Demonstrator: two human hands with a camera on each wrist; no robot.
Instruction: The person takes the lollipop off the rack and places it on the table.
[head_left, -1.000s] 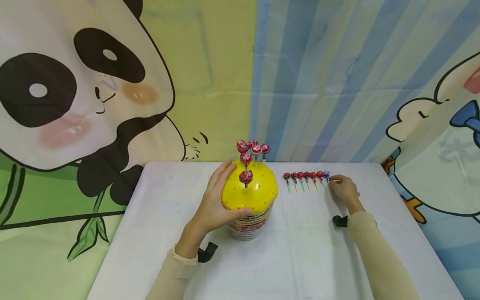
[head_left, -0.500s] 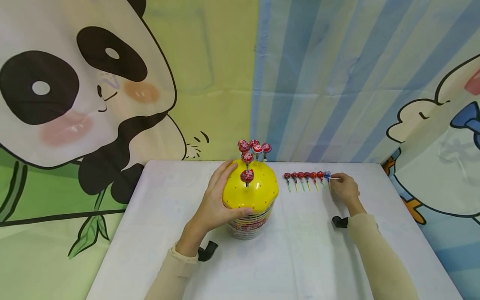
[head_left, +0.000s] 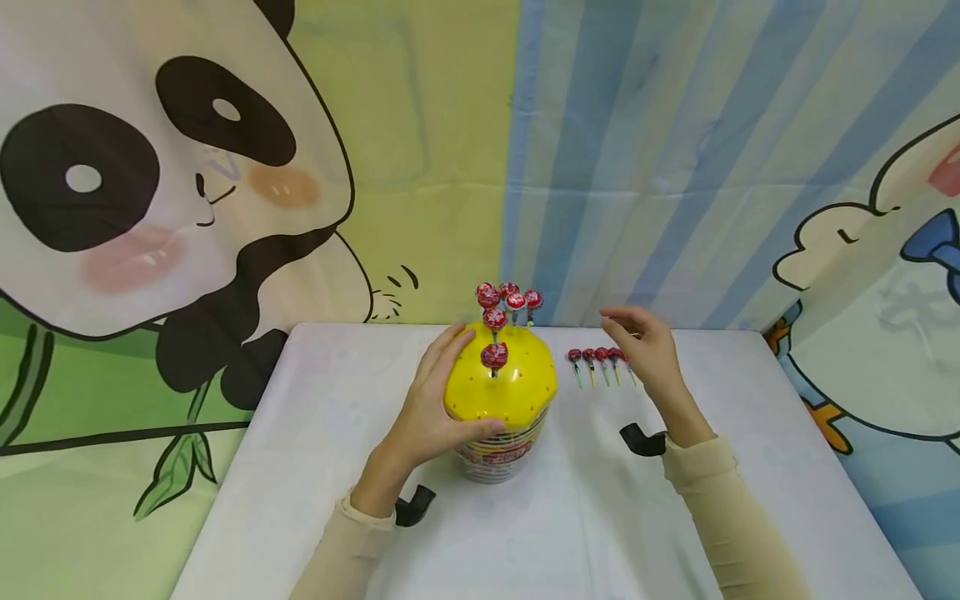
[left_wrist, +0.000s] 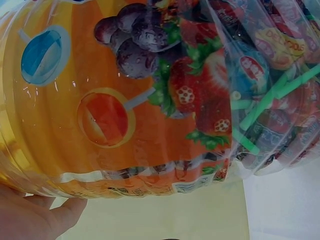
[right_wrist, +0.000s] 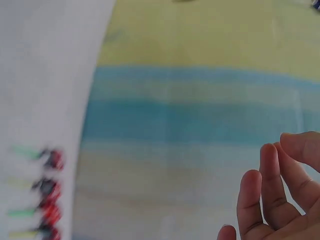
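A clear ribbed candy jar (head_left: 495, 458) with a yellow domed lid (head_left: 510, 392) stands mid-table. Several red-wrapped lollipops (head_left: 494, 318) stick up from holes in the lid. My left hand (head_left: 431, 408) grips the jar at its lid, thumb in front and fingers on the left side. The left wrist view shows the fruit label (left_wrist: 115, 100) and wrapped lollipops inside the jar (left_wrist: 270, 75). My right hand (head_left: 648, 350) is raised over the right end of a row of lollipops (head_left: 602, 356), hiding that end. Its fingers (right_wrist: 270, 190) are loosely bent, with nothing visible between them.
The white table (head_left: 322, 367) backs onto a printed cloth (head_left: 420, 125) with a panda and blue stripes. A black wrist mount (head_left: 415, 506) sits below the left hand, another (head_left: 642, 440) below the right.
My right hand has left the blue lollipop at the row's right end, rising and moving left over the row. The left hand stays on the jar.
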